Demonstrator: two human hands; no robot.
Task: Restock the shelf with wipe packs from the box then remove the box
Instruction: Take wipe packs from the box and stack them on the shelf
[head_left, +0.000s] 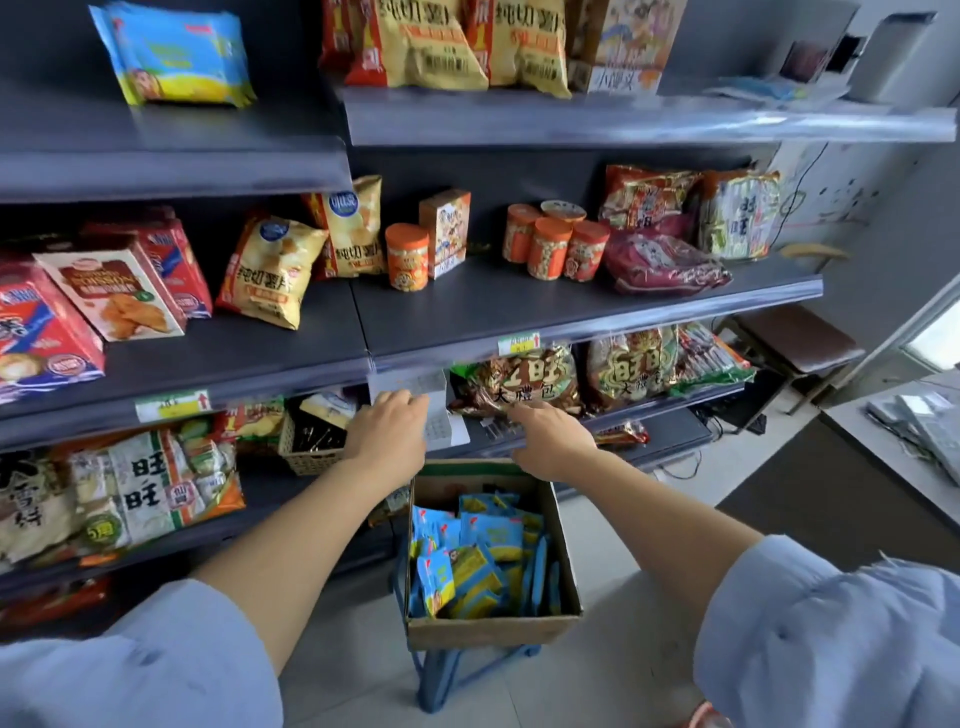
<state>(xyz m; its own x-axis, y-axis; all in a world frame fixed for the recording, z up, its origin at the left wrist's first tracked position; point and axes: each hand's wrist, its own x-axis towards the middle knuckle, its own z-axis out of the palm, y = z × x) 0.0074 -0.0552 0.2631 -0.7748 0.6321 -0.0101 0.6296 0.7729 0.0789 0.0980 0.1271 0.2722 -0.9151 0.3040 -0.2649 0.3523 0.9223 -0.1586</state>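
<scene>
An open cardboard box (563, 561) sits on a blue stool below my arms and holds several blue-and-yellow wipe packs (483, 551). More packs of the same kind (176, 52) lie on the top shelf at the left. My left hand (387, 434) reaches into the third shelf level and grips a pale white pack (439, 410) by its left side. My right hand (550, 441) is just right of that pack at the shelf's front edge, fingers curled down. Whether it holds anything is hidden.
Dark shelves (519, 306) hold snack bags, red boxes and orange cans. A woven basket (306, 447) stands left of my left hand and a brown snack bag (524, 382) just behind my right hand. A chair (795, 338) and a grey counter (883, 447) are at the right.
</scene>
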